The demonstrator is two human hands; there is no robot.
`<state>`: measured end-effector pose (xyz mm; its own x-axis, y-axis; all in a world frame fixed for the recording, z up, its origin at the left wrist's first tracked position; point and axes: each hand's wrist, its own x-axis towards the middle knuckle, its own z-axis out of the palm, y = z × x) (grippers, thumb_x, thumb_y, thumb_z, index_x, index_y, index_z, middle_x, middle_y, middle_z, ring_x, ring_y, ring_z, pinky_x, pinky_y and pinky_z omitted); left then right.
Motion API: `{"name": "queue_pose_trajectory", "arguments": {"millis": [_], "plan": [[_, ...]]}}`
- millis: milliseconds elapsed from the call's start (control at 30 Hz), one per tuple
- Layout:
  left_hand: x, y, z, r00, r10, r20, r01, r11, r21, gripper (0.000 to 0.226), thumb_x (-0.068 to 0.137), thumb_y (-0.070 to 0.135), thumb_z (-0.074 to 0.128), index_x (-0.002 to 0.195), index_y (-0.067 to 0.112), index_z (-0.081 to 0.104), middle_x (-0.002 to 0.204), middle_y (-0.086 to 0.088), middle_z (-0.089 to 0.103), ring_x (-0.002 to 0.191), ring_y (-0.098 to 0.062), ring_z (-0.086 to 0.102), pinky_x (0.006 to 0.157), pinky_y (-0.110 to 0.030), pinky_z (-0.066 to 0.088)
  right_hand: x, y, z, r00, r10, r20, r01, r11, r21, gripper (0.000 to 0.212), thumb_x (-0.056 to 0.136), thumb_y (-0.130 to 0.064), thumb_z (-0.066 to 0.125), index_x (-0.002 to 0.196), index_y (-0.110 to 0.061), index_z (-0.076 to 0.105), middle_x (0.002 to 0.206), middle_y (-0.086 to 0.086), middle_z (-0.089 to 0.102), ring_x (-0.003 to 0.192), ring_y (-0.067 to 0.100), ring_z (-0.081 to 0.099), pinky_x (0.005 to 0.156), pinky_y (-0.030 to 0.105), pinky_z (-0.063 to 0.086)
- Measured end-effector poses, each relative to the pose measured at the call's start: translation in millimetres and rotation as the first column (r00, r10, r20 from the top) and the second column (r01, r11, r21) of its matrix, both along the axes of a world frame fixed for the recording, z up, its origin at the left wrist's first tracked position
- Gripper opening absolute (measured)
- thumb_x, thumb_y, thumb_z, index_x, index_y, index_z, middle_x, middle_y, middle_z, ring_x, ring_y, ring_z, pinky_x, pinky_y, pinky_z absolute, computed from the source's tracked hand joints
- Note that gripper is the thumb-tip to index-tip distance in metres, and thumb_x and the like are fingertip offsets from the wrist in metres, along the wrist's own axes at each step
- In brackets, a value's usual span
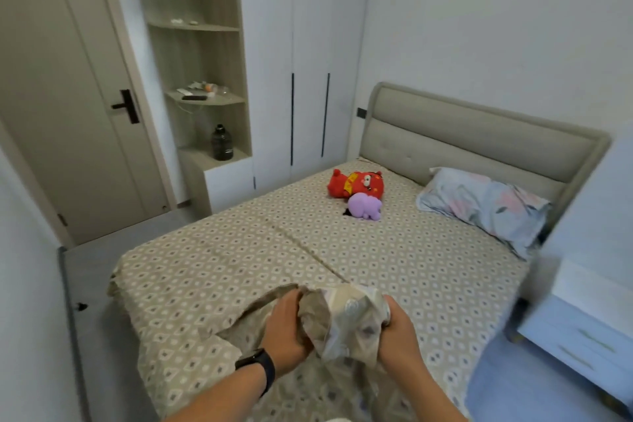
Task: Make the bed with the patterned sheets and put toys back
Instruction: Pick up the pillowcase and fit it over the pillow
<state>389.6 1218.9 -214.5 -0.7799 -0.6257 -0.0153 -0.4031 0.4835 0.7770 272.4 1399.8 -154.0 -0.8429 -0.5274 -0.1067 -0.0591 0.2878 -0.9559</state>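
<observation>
A beige sheet with a white diamond pattern [394, 260] covers the bed. At the foot of the bed its edge is bunched up [342, 322]. My left hand [286, 329] grips the bunched fabric from the left, and my right hand [399, 332] holds it from the right. A red plush toy [356, 183] and a small purple plush toy [364, 205] lie together near the head of the bed. A floral pillow [483, 204] leans against the padded headboard [479, 134] on the right.
A white wardrobe [301, 62] and open shelves [202, 44] with small items and a dark bottle [222, 143] stand left of the bed. A closed door [68, 96] is at far left. A blue drawer unit [582, 319] stands close on the right.
</observation>
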Motion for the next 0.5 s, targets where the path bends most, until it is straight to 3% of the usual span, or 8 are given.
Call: {"name": "queue_pose_trajectory", "arguments": {"millis": [100, 167, 233, 333, 433, 500], "plan": [[-7, -2, -16, 0.991, -0.040, 0.131, 0.057, 0.990, -0.127, 0.096, 0.066, 0.091, 0.051, 0.144, 0.038, 0.037, 0.147, 0.010, 0.042, 0.135, -0.020, 0.043, 0.110, -0.044, 0.038, 3, 13, 8, 0.997, 0.031, -0.071, -0.029, 0.999, 0.029, 0.026, 0.089, 0.001, 0.062, 0.079, -0.023, 0.062, 0.071, -0.018, 0.066, 0.064, -0.009, 0.056, 0.063, 0.011, 0.045], [-4, 4, -23, 0.972, -0.046, 0.231, 0.087, 0.982, -0.170, 0.102, 0.066, 0.077, 0.058, 0.153, 0.038, 0.021, 0.162, 0.008, 0.019, 0.152, -0.022, 0.017, 0.121, -0.045, 0.021, 4, 18, 6, 0.996, 0.026, -0.084, -0.023, 0.999, 0.042, 0.022, 0.088, 0.005, 0.060, 0.076, -0.014, 0.060, 0.068, -0.013, 0.065, 0.061, -0.004, 0.052, 0.060, 0.013, 0.042], [-1, 5, -29, 0.958, 0.004, 0.286, 0.050, 0.982, -0.182, 0.100, 0.074, 0.065, 0.063, 0.155, 0.040, 0.010, 0.166, 0.009, 0.002, 0.155, -0.022, 0.000, 0.122, -0.046, 0.012, 3, 14, 2, 0.997, 0.020, -0.075, -0.016, 0.999, 0.051, 0.017, 0.085, 0.005, 0.060, 0.079, -0.011, 0.062, 0.072, -0.005, 0.067, 0.066, 0.004, 0.055, 0.060, 0.015, 0.042], [10, -5, -50, 0.935, 0.037, 0.354, 0.036, 0.980, -0.195, 0.114, 0.072, 0.070, 0.069, 0.157, 0.036, 0.002, 0.167, 0.008, -0.007, 0.155, -0.022, -0.005, 0.122, -0.046, 0.011, 13, 3, -4, 0.997, 0.043, -0.064, -0.039, 0.998, 0.053, 0.029, 0.082, 0.009, 0.058, 0.077, -0.020, 0.062, 0.072, -0.011, 0.067, 0.064, 0.001, 0.053, 0.061, 0.018, 0.042], [20, -28, -72, 0.905, -0.010, 0.425, 0.105, 0.974, -0.199, 0.119, 0.065, 0.075, 0.069, 0.159, 0.033, 0.009, 0.166, 0.009, 0.008, 0.155, -0.021, 0.002, 0.122, -0.046, 0.015, 27, -10, -7, 0.996, 0.039, -0.076, -0.033, 0.997, 0.073, 0.030, 0.080, 0.011, 0.058, 0.079, -0.018, 0.064, 0.074, -0.005, 0.068, 0.063, -0.001, 0.053, 0.061, 0.018, 0.044], [13, -48, -71, 0.924, -0.099, 0.369, 0.170, 0.971, -0.166, 0.098, 0.066, 0.072, 0.064, 0.151, 0.037, 0.029, 0.149, 0.013, 0.041, 0.146, -0.019, 0.032, 0.116, -0.046, 0.026, 29, -21, -7, 0.997, 0.007, -0.076, -0.002, 0.998, 0.068, 0.029, 0.080, 0.012, 0.059, 0.083, -0.015, 0.066, 0.078, -0.002, 0.070, 0.066, 0.001, 0.057, 0.063, 0.017, 0.046]]}}
